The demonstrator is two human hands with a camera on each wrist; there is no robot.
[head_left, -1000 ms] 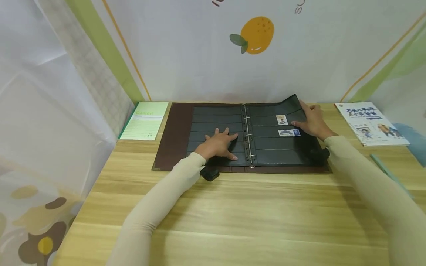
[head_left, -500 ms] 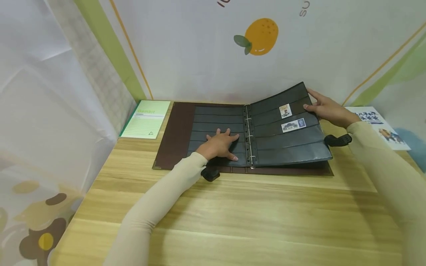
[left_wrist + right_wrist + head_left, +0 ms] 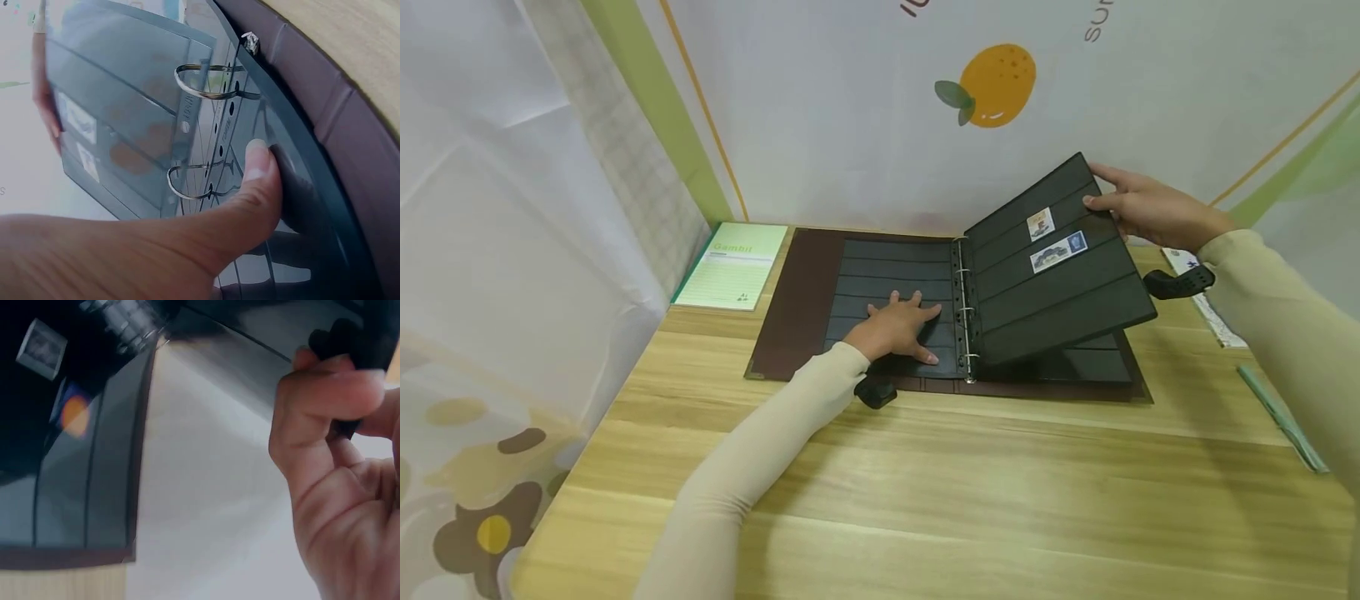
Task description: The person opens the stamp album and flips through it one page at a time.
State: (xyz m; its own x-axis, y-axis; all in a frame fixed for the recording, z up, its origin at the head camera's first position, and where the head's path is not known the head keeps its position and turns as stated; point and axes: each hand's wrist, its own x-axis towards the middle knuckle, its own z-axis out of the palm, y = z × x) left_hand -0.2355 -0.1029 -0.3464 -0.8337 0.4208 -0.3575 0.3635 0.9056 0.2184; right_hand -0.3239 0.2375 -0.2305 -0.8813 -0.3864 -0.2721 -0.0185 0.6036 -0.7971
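A brown ring-binder stamp album [image 3: 784, 308] lies spread on the table, with black pocket pages on metal rings [image 3: 966, 310]. My left hand [image 3: 897, 327] rests on the left page [image 3: 891, 265], fingers spread; in the left wrist view its thumb [image 3: 257, 165] lies near the rings. My right hand [image 3: 1161, 208] pinches the outer edge of a black album page [image 3: 1052, 296], which stands raised at a slant. Two stamps show on it, a small upright one [image 3: 1041, 224] and a wider one [image 3: 1059, 252]. Beneath, the right wrist view shows another page with a stamp [image 3: 42, 349].
A light green notebook [image 3: 730, 267] lies left of the album. To the right are a white book [image 3: 1213, 312], mostly hidden by my right arm, and thin green tweezers-like sticks [image 3: 1281, 417]. A printed curtain [image 3: 865, 125] rises behind the table's [image 3: 985, 492] back edge.
My right hand has lifted the black album page from nearly flat to a steep slant, moving up and to the right. My left hand has stayed on the left page.
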